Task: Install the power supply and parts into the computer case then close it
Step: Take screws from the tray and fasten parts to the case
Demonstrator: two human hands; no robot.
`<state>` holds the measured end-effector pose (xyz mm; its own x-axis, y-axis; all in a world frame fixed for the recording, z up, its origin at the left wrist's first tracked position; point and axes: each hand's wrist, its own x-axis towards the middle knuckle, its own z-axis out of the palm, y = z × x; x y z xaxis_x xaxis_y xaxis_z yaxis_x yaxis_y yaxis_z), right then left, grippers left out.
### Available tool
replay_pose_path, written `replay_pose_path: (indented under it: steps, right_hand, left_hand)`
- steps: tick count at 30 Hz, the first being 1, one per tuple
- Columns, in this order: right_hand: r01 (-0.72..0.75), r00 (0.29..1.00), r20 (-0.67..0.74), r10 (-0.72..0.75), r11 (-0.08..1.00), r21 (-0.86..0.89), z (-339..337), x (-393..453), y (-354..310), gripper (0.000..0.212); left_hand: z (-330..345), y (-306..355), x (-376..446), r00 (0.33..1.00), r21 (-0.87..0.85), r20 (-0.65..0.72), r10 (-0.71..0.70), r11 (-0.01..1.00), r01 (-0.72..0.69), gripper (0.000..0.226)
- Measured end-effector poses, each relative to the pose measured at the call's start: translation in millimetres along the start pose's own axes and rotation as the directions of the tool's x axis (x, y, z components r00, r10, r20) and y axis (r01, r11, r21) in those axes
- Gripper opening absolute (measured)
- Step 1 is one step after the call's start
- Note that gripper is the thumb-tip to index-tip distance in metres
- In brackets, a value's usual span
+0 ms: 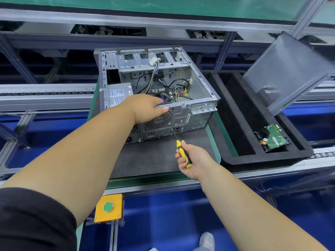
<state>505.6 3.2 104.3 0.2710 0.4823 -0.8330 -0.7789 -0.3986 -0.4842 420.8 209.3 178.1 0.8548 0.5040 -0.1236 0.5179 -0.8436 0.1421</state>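
Nearest, the right hand (190, 160) clenched a yellow-and-black screwdriver (179, 144), its tip against the rear panel of the computer case (157, 87) — which lay open on the dark pad (154, 160). Farther, the left hand (146, 107) gripped the case's near top edge — fingers curled inside.

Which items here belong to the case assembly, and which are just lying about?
Job: computer case, power supply, screwdriver in right hand, left hand gripping the case rim, side panel, hard drive.
Lying about: yellow button box, foam tray.
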Motion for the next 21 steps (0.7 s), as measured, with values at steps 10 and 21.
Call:
replay_pose_path:
  steps: [10,21]
  right_hand:
    - [0.086,0.995,-0.027,-0.098,0.954,-0.287,-59.6,-13.4,-26.5,0.025]
    - [0.412,0.871,0.057,-0.488,0.662,-0.626,-169.8,-18.0,-97.7,0.010]
  left_hand:
    - [8.0,25.9,-25.4,0.853,-0.063,-0.522,0.018,0.996,-0.060,0.053]
    - [63.1,165.2,-3.5,0.792,-0.333,-0.605,-0.087,0.931,-0.152,0.032]
